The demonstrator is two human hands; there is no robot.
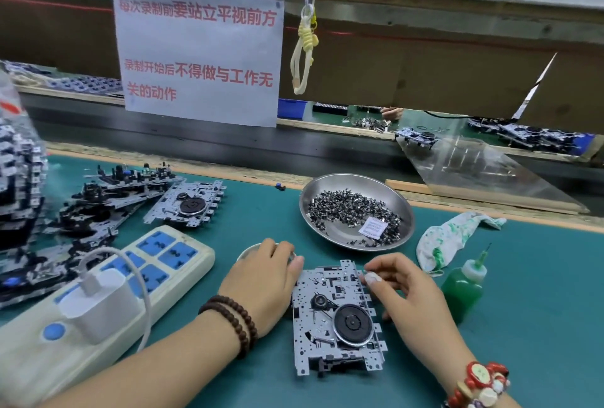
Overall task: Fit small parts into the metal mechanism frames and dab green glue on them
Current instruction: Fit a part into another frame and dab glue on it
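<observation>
The metal mechanism frame point(338, 319) lies flat near the desk's point(539, 326) front edge, between both hands, its long axis running front to back. The left hand point(264, 283) rests curled at its far-left corner, over a small round dish point(245, 253); whether it grips anything I cannot tell. The right hand point(405, 290) pinches at the frame's far-right edge, nearer the green glue bottle point(465, 283) just to its right.

In front of you a silver frame point(336, 316) with a black flywheel lies flat on the desk, a steel dish point(356, 211) of small black parts beyond it, the green glue bottle point(464, 286) upright to its right.
</observation>
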